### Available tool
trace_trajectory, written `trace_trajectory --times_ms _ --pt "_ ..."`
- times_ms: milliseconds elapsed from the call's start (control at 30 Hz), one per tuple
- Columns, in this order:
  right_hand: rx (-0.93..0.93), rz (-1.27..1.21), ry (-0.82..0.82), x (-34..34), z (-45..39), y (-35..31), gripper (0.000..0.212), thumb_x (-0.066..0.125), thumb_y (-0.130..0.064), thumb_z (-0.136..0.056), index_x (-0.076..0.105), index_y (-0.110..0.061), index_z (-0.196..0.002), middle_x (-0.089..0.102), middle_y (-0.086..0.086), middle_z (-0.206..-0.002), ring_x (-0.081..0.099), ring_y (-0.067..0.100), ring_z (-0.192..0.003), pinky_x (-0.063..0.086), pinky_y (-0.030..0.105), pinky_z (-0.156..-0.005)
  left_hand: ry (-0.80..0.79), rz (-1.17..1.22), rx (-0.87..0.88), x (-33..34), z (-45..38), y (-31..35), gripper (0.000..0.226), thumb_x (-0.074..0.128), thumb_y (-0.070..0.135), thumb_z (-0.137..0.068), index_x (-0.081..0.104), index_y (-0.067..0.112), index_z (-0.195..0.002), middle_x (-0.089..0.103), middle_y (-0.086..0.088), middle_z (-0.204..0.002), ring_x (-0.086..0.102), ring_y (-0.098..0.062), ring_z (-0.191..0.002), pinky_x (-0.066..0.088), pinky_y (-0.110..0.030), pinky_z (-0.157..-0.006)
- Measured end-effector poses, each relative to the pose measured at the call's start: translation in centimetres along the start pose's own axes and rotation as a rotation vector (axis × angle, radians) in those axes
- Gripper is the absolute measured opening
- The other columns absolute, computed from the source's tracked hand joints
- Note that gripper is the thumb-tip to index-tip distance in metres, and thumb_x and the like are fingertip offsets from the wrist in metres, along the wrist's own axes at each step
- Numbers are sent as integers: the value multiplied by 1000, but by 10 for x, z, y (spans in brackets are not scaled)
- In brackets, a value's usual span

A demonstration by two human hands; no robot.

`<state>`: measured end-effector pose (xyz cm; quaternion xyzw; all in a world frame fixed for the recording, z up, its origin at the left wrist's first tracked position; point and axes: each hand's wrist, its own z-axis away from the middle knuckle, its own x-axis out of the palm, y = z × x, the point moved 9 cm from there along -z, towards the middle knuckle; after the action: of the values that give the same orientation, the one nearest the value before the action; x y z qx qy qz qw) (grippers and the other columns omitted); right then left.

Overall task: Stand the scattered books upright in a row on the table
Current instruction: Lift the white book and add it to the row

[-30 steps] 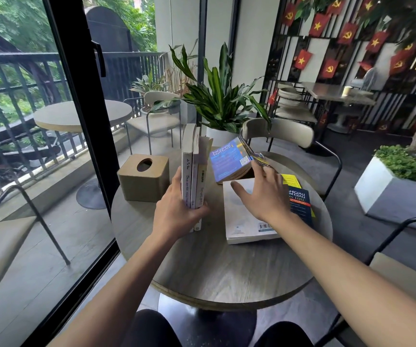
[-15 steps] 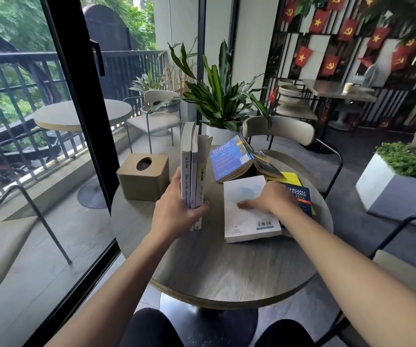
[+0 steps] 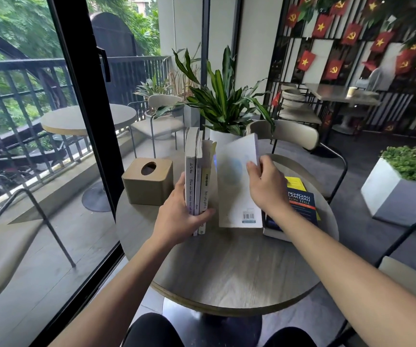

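Wood-grain round table (image 3: 227, 271) noted nearest, bare along its near edge. Left hand (image 3: 179, 216) clamped around the base of three upright books (image 3: 198, 181), thumb on the right face, fingers on the left; row held steady, spines toward the camera. Right hand (image 3: 267, 186) gripping the far right edge of a white paperback (image 3: 237, 186), fingers closed on it. Half a second earlier that paperback lay flat under the palm; now tilted up, bottom edge touching the table, just beside the row but apart from it. Judged mid-lift: fourth book about to join. Dark blue book (image 3: 302, 204) lying flat to the right, over a yellow one (image 3: 294, 182); both outstanding. Blue book seen earlier propped behind now hidden by the raised cover. Tissue box (image 3: 148, 181) left of the row, potted plant (image 3: 223, 106) beyond.
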<state>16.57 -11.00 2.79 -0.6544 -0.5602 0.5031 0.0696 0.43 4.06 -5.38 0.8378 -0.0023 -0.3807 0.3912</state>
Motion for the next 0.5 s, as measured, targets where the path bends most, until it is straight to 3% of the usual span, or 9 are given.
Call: trace_trajectory --times_ms 67,167,267,500 --pt "-127 20 93 -3 1 -18 24 46 -34 -99 39 -16 -86 52 1 -72 45 26 -65 20 37 -54 1 -8 6 0 0 0 96 71 65 -67 32 27 -147 42 11 -143 52 -14 -120 49 -42 -93" --pt "-234 37 136 5 3 -32 25 48 -37 -98 46 -12 -100 66 8 -78 62 34 -68 39 35 -51 3 6 26 -1 0 3 94 71 60 -68 32 28 -147 48 12 -134 53 -12 -114 49 -35 -89" --pt "-285 69 132 15 8 -39 28 47 -40 -97 46 -14 -109 70 9 -85 65 38 -74 49 42 -56 -9 24 37 -2 0 6 95 74 57 -68 30 28 -147 50 12 -131 54 -12 -113 50 -34 -87" --pt "-300 -47 -72 30 15 -50 30 57 -28 -93 43 -14 -115 68 7 -89 65 36 -79 50 43 -68 -19 46 52 -3 -1 8 92 77 49 -68 33 26 -146 50 13 -127 53 -12 -114 49 -33 -87"
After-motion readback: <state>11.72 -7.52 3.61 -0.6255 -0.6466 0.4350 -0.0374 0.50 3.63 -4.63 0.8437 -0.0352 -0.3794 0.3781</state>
